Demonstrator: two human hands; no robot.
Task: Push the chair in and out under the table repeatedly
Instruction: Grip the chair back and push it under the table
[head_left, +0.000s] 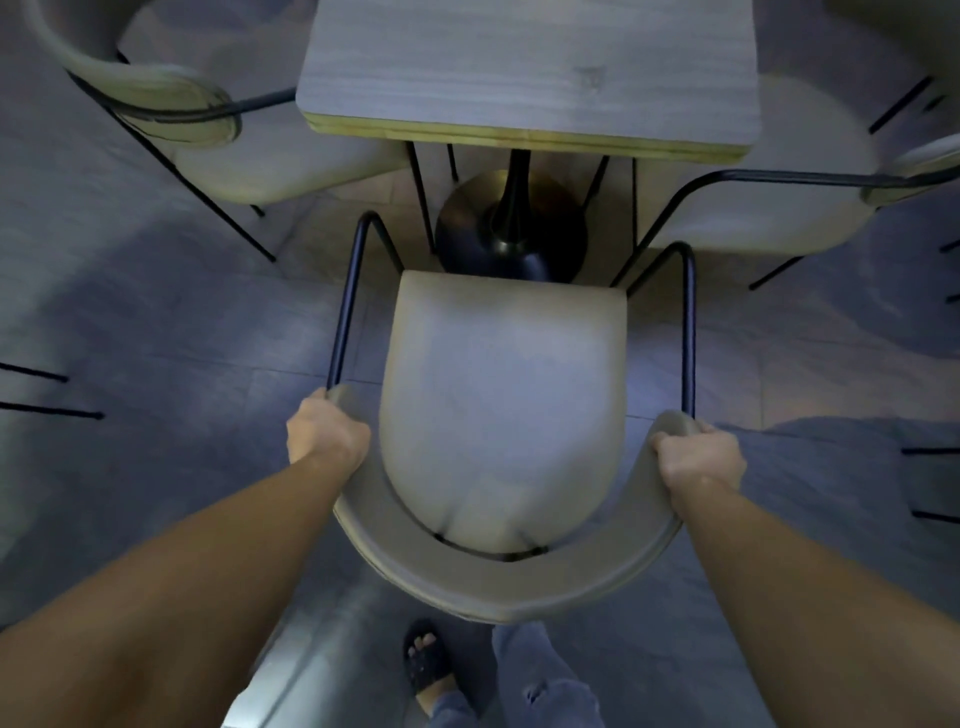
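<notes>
A beige padded chair (501, 395) with a curved backrest and black metal arm tubes stands right in front of me, its seat wholly out from under the table. The grey wood-grain table (530, 67) stands beyond it on a black pedestal base (511, 228). My left hand (326, 431) is closed around the left end of the backrest. My right hand (698, 457) is closed around the right end. The seat's front edge is near the pedestal base, short of the table's edge.
Two matching beige chairs flank the table, one at the left (171, 104) and one at the right (769, 171). My sandalled foot (426, 660) and jeans leg stand behind the backrest on the grey tiled floor. Thin black legs of other furniture show at both side edges.
</notes>
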